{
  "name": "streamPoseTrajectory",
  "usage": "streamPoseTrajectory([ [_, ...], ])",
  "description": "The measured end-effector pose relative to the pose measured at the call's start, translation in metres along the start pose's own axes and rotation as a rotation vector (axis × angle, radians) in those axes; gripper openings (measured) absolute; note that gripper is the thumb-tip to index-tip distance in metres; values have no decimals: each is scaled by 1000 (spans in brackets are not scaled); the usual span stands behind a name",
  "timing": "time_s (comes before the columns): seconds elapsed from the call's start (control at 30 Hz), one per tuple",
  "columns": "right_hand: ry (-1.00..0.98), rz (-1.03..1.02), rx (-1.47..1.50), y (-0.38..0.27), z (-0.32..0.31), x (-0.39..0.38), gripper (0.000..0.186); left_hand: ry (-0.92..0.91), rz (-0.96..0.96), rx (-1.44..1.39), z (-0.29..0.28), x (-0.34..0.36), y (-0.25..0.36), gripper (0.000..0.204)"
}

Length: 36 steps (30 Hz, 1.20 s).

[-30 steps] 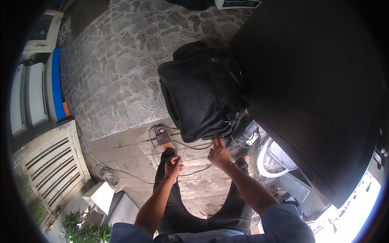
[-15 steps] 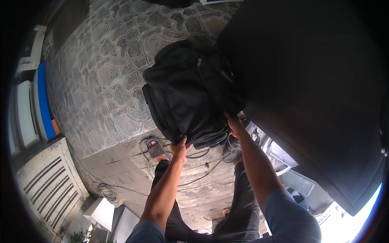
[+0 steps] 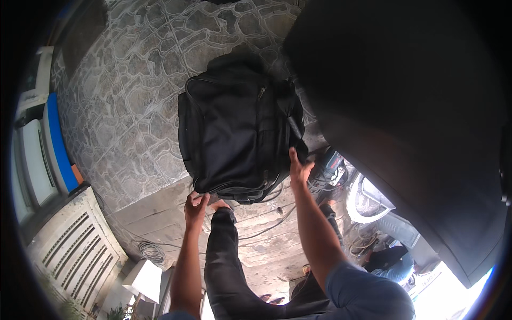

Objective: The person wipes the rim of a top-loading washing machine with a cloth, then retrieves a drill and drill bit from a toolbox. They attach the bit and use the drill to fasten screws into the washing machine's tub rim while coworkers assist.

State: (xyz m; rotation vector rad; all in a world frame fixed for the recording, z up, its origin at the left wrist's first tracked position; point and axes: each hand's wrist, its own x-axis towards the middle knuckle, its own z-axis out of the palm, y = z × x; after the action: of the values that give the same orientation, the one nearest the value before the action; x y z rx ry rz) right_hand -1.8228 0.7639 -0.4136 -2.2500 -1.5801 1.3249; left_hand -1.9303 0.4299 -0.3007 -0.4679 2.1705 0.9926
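Observation:
A bulky black backpack (image 3: 229,133) with zipped compartments lies in front of me, across the edge between stone-patterned tiles and a plank-like floor strip. My left hand (image 3: 196,209) is at its near left corner, thumb and fingers closed at the edge; the fingertips are partly hidden. At the near right side, my right hand (image 3: 301,169) grips the bag's edge, with the thumb on top and some fingers out of sight. A dark strap (image 3: 293,127) runs along the right side, just beyond that hand.
A large dark panel (image 3: 405,117) takes up the right side. Beneath it are a corded power tool (image 3: 332,164) and a round white-rimmed item (image 3: 368,200). A worn slatted white panel (image 3: 77,250) stands at left, near a coiled cable (image 3: 152,252). More cable crosses the floor by my feet.
The backpack has turned slightly and shifted left, so its right side shows more. My left hand has moved left along its near edge to the corner. My legs have shifted too.

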Motion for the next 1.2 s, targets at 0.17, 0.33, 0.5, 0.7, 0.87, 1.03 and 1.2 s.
streamPoseTrajectory([
  [0.17,-543,-131,588,5,19,165,34,-23,-70,-341,40,-52,27,43],
  [0.33,-874,-1214,-330,-58,-7,-104,51,-175,-292,-407,86,-102,-38,38],
  [0.5,-841,-1013,-714,-179,-10,-50,43,-347,-355,-116,112,-128,-40,43],
  [0.7,-60,-1626,-901,-233,72,156,33,-366,-421,-271,122,-114,-66,41],
  [0.87,-456,-1406,-1484,-266,67,152,12,-293,-477,-400,123,-110,-70,39],
  [1.03,-405,-1206,-1414,-182,4,18,15,-315,-458,-416,129,-113,-63,36],
  [1.2,-608,-935,-1613,41,-38,-7,17,-325,-415,-362,133,-107,-38,27],
])
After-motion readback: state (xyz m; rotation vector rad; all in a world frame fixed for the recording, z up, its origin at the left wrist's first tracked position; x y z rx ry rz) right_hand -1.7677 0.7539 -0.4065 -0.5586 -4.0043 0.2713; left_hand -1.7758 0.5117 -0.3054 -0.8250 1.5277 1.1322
